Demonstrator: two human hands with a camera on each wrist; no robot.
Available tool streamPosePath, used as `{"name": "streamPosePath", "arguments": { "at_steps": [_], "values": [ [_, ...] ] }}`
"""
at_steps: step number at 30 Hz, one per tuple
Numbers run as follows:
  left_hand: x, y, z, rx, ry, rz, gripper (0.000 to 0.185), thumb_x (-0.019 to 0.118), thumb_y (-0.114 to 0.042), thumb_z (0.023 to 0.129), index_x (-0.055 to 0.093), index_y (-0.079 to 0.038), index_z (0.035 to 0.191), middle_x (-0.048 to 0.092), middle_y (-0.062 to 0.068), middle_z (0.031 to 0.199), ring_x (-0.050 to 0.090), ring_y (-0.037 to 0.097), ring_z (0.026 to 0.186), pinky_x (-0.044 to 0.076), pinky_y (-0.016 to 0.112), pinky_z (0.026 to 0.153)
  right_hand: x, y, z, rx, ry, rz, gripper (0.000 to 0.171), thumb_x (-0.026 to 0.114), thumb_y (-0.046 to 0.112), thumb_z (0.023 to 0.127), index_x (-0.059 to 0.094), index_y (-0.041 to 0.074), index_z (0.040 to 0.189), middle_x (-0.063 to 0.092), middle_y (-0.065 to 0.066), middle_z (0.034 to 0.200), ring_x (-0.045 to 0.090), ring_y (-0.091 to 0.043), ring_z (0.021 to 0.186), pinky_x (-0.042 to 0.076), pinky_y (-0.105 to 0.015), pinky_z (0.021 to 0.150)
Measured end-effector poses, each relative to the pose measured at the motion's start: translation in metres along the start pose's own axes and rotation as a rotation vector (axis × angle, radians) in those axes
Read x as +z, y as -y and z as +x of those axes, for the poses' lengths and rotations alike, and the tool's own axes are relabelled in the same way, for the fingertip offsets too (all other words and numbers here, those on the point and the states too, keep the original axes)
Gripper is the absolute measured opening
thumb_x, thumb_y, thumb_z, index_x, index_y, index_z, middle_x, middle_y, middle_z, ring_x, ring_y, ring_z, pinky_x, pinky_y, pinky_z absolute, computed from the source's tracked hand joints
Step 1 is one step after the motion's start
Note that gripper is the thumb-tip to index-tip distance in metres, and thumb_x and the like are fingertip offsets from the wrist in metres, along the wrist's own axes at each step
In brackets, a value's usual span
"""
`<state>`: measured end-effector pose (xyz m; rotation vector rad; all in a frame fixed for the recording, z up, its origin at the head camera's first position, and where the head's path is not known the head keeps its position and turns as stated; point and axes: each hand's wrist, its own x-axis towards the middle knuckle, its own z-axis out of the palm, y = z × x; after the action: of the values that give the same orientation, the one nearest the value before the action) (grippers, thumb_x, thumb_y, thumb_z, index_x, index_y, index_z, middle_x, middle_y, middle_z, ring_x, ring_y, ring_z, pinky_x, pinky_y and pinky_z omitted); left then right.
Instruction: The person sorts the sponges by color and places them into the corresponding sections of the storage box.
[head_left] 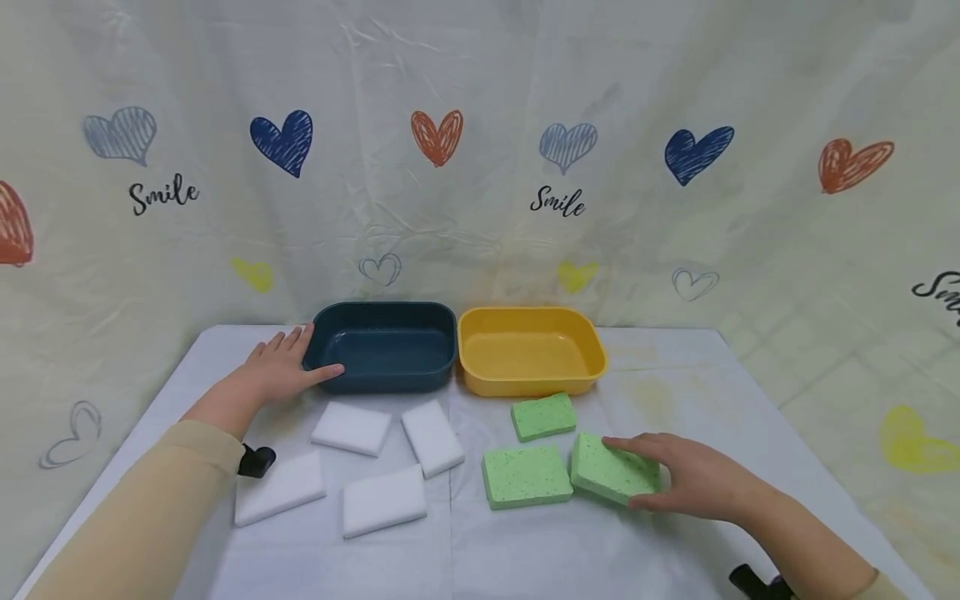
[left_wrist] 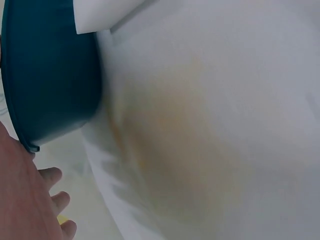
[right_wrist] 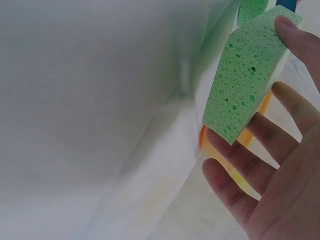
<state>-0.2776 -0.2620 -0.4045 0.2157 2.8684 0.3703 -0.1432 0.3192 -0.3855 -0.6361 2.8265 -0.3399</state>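
green sponge (head_left: 611, 469), a speckled, porous rectangular block with pale green pitted faces, lying on the white table cover (head_left: 675, 375) in front of the yellow tub (head_left: 531, 360), toward its right corner. touching or nearly touching a 2nd green sponge (head_left: 525, 476) on its left, with a 3rd green sponge (head_left: 543, 415) just in front of the yellow tub.

right hand (head_left: 686, 475) laid over the right end of the sponge, fingers (right_wrist: 235, 192) nearly straight and spread, thumb along the far edge, fingertips at the near edge; a light hold, hand mostly open.

left hand (head_left: 277, 373) flat on the cover, well left of the yellow tub, fingers straight, thumb against the near wall of the dark blue tub (head_left: 384, 346), gripping nothing.

dark blue tub standing side by side with the yellow tub, on its left. 4 white sponges (head_left: 352, 428) scattered left of the green ones, in front of the blue tub.
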Motion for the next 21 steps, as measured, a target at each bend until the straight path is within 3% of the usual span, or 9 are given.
{"name": "streamPosePath", "arguments": {
  "at_steps": [9,21],
  "values": [
    [-0.002,-0.002,-0.001,-0.014,0.008,-0.018,0.123,0.036,-0.087,0.082,-0.003,0.003,0.157,0.004,0.031,0.161,0.003,0.052,0.146,-0.001,0.067,0.114,-0.005,0.003,0.011,-0.029,-0.023,-0.017,0.075,0.064,0.075,0.077,0.05,0.042,0.143,0.061,0.005,0.13,0.057,-0.026,0.121,0.049,-0.051,0.096],
    [-0.005,0.0,0.003,-0.042,0.06,-0.008,0.125,0.035,-0.088,0.082,-0.006,0.004,0.156,0.001,0.034,0.159,0.0,0.054,0.145,-0.003,0.068,0.113,-0.01,0.014,0.038,-0.1,-0.121,0.0,0.071,0.067,0.069,0.081,0.058,0.032,0.14,0.063,0.006,0.129,0.057,-0.027,0.121,0.049,-0.051,0.097]
  ]
}}
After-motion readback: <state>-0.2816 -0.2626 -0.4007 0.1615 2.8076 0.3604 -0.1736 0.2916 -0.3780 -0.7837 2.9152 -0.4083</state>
